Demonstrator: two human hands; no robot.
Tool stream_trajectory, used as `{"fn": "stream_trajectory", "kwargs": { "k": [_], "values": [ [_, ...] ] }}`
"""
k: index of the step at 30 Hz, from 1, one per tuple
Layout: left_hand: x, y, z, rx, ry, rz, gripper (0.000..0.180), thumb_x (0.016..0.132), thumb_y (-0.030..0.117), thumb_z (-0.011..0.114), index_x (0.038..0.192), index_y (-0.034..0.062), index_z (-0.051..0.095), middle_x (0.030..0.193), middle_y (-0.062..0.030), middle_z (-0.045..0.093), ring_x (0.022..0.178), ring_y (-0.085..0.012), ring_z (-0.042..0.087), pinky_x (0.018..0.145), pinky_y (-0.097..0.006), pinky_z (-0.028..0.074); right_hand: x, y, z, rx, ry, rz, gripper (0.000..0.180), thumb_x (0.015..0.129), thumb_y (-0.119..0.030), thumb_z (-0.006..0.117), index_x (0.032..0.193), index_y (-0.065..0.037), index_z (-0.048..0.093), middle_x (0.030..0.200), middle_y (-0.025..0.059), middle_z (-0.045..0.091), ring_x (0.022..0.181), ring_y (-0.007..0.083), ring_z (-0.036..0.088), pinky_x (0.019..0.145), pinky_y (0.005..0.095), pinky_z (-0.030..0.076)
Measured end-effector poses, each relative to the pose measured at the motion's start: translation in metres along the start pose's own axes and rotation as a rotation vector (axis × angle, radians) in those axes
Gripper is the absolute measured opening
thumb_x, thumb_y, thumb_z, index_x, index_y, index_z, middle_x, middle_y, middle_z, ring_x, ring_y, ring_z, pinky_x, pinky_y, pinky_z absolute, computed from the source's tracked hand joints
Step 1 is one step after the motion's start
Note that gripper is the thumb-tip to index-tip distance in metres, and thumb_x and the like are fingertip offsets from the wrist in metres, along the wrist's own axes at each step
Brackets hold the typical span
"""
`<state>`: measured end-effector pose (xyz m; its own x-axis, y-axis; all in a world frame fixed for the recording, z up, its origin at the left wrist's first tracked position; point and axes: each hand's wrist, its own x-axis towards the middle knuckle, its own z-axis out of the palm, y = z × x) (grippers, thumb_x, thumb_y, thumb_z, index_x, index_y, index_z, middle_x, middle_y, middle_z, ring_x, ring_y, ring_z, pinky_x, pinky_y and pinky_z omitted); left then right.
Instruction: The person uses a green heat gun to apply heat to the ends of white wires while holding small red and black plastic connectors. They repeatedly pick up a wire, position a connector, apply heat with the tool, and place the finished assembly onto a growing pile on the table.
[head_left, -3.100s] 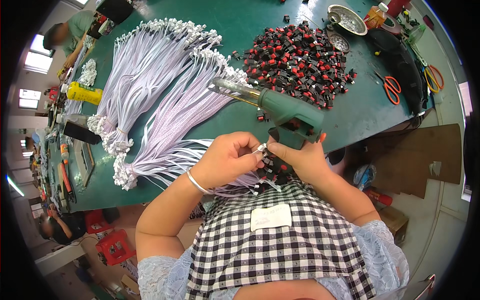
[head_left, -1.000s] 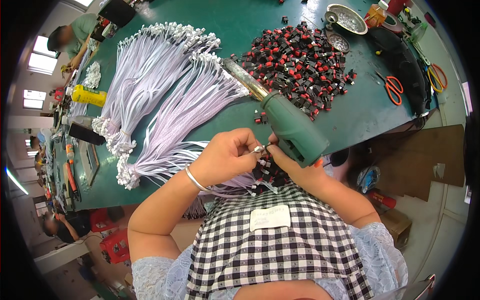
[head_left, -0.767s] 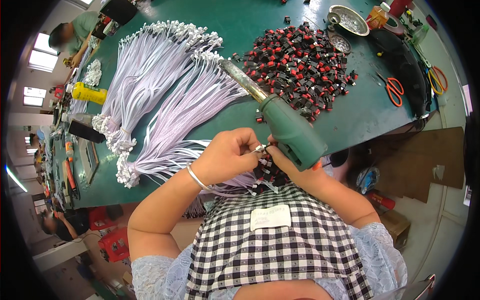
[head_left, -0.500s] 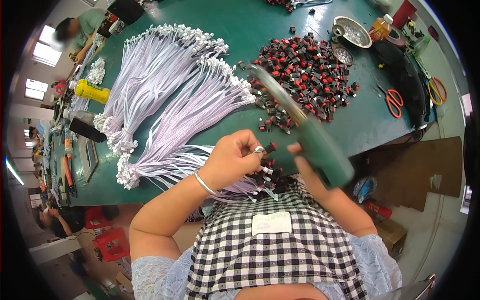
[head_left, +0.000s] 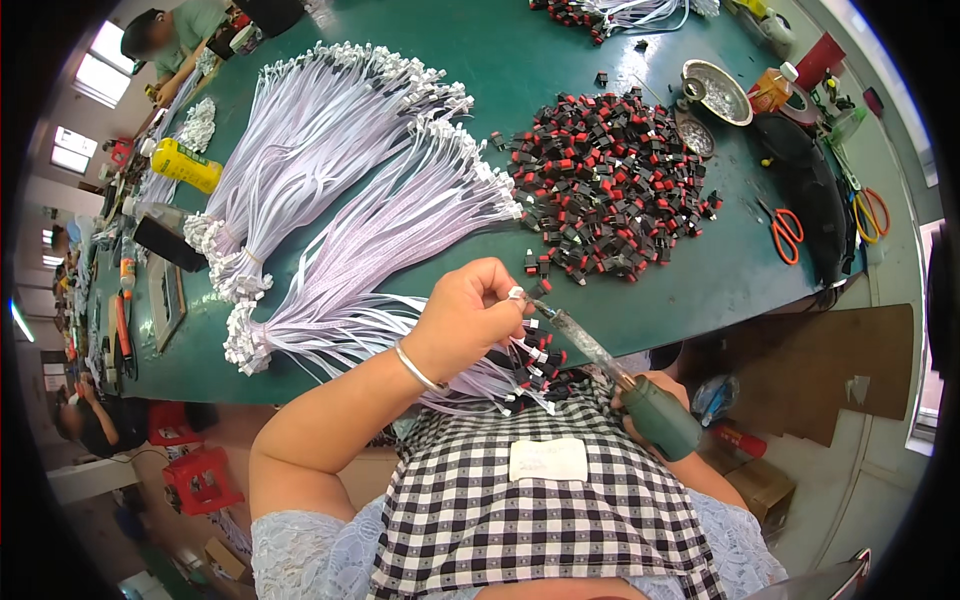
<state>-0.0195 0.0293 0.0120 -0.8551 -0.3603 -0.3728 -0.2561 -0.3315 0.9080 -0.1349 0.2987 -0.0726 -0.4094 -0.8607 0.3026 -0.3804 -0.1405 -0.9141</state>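
Note:
My left hand, a metal bangle on its wrist, pinches the white end of a flat cable at the table's near edge. A small black rocker switch sits at its fingertips, partly hidden. In my right hand is a soldering iron with a green handle, its metal barrel slanting up and left. The iron's tip meets the switch or lies very close to it; I cannot tell which. Below my left hand, several cables with black-and-red switches on their ends lie against the checked apron.
Bundled white cables cover the table's left half. A heap of black-and-red switches lies beyond my hands, with metal dishes behind it. Orange scissors lie at the right. A yellow bottle lies on the left. A co-worker sits far left.
The soldering iron, blurred and raised over the switches before, has swung down so its tip is at the left fingertips. My right hand has closed around it lower down. My left hand stays put.

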Motion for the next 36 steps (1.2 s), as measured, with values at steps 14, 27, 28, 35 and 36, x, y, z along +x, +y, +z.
{"fn": "stream_trajectory", "kwargs": {
  "k": [14,27,28,35,36],
  "values": [
    [0.001,-0.002,-0.001,-0.012,0.031,-0.040,0.006,0.082,0.005,0.053,0.078,0.0044,0.048,0.075,-0.0044,0.054,0.058,-0.0096,0.056,0.049,-0.020,0.043,0.006,-0.007,0.004,-0.157,-0.049,0.198,0.034,0.065,-0.011,0.070,0.093,-0.003,0.054,0.081,0.0110,0.061,0.072,0.0265,0.060,0.066,0.0317,0.048],
    [-0.015,0.010,0.002,0.122,-0.036,-0.037,0.007,0.080,0.004,0.053,0.076,0.0036,0.047,0.081,-0.0080,0.057,0.060,-0.0079,0.054,0.052,-0.020,0.044,0.087,-0.054,0.025,0.539,0.292,0.403,0.026,0.080,-0.007,0.057,0.104,-0.001,0.052,0.091,0.0085,0.058,0.079,0.0146,0.058,0.071,0.0281,0.048],
    [-0.018,0.009,0.001,0.133,-0.053,-0.039,0.007,0.080,0.003,0.053,0.076,0.0033,0.047,0.082,-0.0082,0.057,0.060,-0.0077,0.054,0.052,-0.020,0.045,0.101,-0.061,0.034,0.524,0.281,0.431,0.028,0.078,-0.005,0.059,0.105,-0.001,0.052,0.092,0.0074,0.058,0.078,0.0134,0.058,0.071,0.0277,0.048],
    [-0.029,0.014,-0.001,0.420,-0.057,-0.058,0.015,0.075,0.007,0.062,0.084,0.0013,0.052,0.079,-0.0041,0.056,0.060,-0.0059,0.050,0.053,-0.020,0.041,0.117,-0.062,0.055,0.415,0.154,0.443,0.025,0.074,-0.001,0.063,0.098,-0.003,0.055,0.090,0.0010,0.056,0.075,0.0064,0.053,0.066,0.0228,0.045],
    [-0.031,0.017,0.001,0.541,-0.054,0.057,0.017,0.074,0.007,0.063,0.086,0.0012,0.052,0.076,-0.0032,0.055,0.059,-0.0054,0.049,0.052,-0.020,0.040,0.114,-0.063,0.055,0.490,0.182,0.536,0.025,0.074,-0.002,0.063,0.097,-0.003,0.056,0.088,0.0007,0.056,0.075,0.0058,0.053,0.065,0.0225,0.045]
  ]
}}
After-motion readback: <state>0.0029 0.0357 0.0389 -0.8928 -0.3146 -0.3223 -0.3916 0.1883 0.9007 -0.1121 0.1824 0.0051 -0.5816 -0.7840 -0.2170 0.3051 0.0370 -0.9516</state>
